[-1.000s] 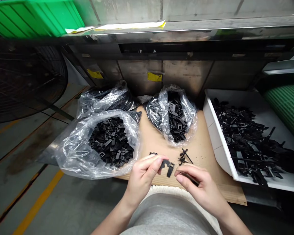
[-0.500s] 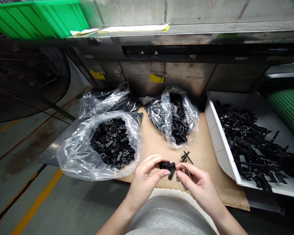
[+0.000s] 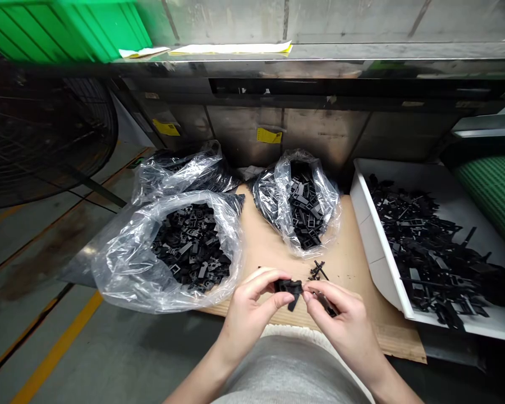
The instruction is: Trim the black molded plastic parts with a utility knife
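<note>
My left hand [image 3: 252, 303] is closed, pinching a small black plastic part [image 3: 289, 287] between thumb and fingers over the cardboard. A narrow tab of the part points down toward me. My right hand [image 3: 339, 317] meets the part's right end with thumb and forefinger pressed together. A thin dark piece [image 3: 329, 307] shows between its curled fingers; its kind is hard to make out. Just beyond the hands, several thin black plastic sticks [image 3: 318, 270] lie on the cardboard [image 3: 261, 235].
Two open clear plastic bags of small black parts stand ahead, one left [image 3: 126, 269] and one centre [image 3: 284, 207]. Another bag [image 3: 185, 168] lies behind. At right is a white tray [image 3: 376, 264] of black parts, beside a green belt [image 3: 492, 185]. A fan [image 3: 46, 129] stands left.
My right fingertips have closed in on the right end of the black part, and the thin piece in that hand has turned darker and lower. My left hand keeps its hold.
</note>
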`<action>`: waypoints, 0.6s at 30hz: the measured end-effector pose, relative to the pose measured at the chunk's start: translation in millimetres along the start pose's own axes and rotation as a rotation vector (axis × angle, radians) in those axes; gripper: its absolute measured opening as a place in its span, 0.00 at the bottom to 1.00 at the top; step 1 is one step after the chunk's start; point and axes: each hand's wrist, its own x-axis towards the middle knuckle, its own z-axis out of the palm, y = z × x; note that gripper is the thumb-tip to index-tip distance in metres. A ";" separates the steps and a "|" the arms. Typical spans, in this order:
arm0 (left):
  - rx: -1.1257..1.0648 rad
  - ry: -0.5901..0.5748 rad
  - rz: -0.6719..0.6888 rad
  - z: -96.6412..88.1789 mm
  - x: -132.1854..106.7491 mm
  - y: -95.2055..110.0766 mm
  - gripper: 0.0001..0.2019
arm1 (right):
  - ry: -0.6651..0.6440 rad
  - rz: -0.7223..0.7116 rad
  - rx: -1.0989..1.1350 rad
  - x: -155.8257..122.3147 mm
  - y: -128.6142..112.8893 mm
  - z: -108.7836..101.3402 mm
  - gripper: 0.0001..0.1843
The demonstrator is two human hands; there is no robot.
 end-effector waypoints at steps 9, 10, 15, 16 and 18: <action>-0.358 -0.042 -0.210 5.1 0.9 4.8 0.07 | 0.042 0.189 0.149 2.2 8.5 -0.1 0.09; -0.361 -0.039 -0.214 5.5 0.7 5.8 0.07 | 0.031 0.214 0.162 1.3 9.8 -0.5 0.09; -0.349 -0.035 -0.214 7.3 0.1 7.6 0.06 | -0.068 0.277 0.196 -2.9 11.4 -1.8 0.12; -0.336 -0.044 -0.206 7.4 0.0 7.0 0.06 | -0.086 0.281 0.195 -3.4 11.3 -1.7 0.13; -0.274 -0.052 -0.161 6.9 -0.2 4.9 0.07 | -0.099 0.283 0.190 -4.2 12.1 -1.0 0.12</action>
